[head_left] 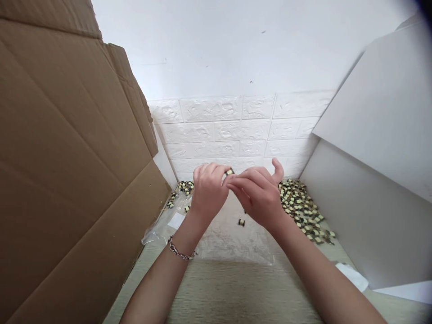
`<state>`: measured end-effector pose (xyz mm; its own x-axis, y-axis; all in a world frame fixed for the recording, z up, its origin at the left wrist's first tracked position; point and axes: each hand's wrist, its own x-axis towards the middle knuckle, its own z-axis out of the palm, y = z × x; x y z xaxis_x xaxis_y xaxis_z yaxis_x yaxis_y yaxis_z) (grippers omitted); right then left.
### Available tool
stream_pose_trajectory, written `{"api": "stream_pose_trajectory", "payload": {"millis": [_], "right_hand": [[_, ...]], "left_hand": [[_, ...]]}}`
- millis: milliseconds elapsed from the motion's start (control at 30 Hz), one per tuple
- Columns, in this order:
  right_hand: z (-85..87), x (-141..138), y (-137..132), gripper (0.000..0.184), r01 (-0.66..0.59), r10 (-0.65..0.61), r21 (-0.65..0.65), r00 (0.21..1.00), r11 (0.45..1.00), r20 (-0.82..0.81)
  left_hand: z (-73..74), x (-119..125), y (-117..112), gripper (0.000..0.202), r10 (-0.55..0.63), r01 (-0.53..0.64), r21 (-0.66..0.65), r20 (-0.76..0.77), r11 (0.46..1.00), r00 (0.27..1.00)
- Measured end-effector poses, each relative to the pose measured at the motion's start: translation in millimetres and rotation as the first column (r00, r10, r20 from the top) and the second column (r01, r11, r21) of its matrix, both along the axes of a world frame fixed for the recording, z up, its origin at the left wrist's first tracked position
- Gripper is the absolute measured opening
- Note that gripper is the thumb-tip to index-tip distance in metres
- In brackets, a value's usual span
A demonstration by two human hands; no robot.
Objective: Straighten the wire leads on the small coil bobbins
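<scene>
The small black-and-cream plastic bobbin part (230,171) sits pinched above the clear plastic sheet (232,238) on the bench, between both hands. It looks light, rigid and easily dropped; best gripped by its flat sides. The left hand (209,191) and right hand (259,193) meet fingertip to fingertip, wrists raised, clamped on it.

The left hand (208,191) and right hand (258,193) are hiding most of the small part (230,171) pinched between their fingertips. The picture's edge is cutting off the cardboard box (67,157)
</scene>
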<state>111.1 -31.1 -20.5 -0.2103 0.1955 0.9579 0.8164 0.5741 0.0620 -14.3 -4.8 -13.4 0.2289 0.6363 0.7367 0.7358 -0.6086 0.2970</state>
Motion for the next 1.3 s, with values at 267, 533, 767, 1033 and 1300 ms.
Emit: {"api": "stream_pose_trajectory", "payload": {"millis": [267,533,767,1033,1300], "right_hand": [[21.0,12.2,-16.6,0.008,-0.14,0.082,-0.136,0.928,0.981,-0.363],[22.5,12.7,-11.1,0.005,-0.175,0.076,-0.295,0.945,0.939,-0.317],[21.2,13.4,-11.4,0.009,-0.215,0.105,-0.371,0.95,0.903,-0.295],[18.7,14.6,-8.6,0.008,-0.154,0.08,-0.313,0.968,0.937,-0.239],[19.1,16.1,-8.0,0.009,-0.105,0.049,-0.313,0.982,0.944,-0.182]], "left_hand": [[10.4,-4.3,0.6,0.024,-0.195,0.828,-0.346,0.864,0.441,0.464],[11.2,-3.9,-7.1,0.013,-0.123,0.952,-0.248,0.955,0.181,0.272],[12.7,-3.2,-8.3,0.012,-0.185,0.942,-0.27,0.934,0.198,0.307],[13.6,-2.0,-8.0,0.017,-0.23,0.901,-0.317,0.892,0.295,0.389],[13.2,-5.8,-4.8,0.017,-0.268,0.853,-0.364,0.838,0.375,0.475]]}}
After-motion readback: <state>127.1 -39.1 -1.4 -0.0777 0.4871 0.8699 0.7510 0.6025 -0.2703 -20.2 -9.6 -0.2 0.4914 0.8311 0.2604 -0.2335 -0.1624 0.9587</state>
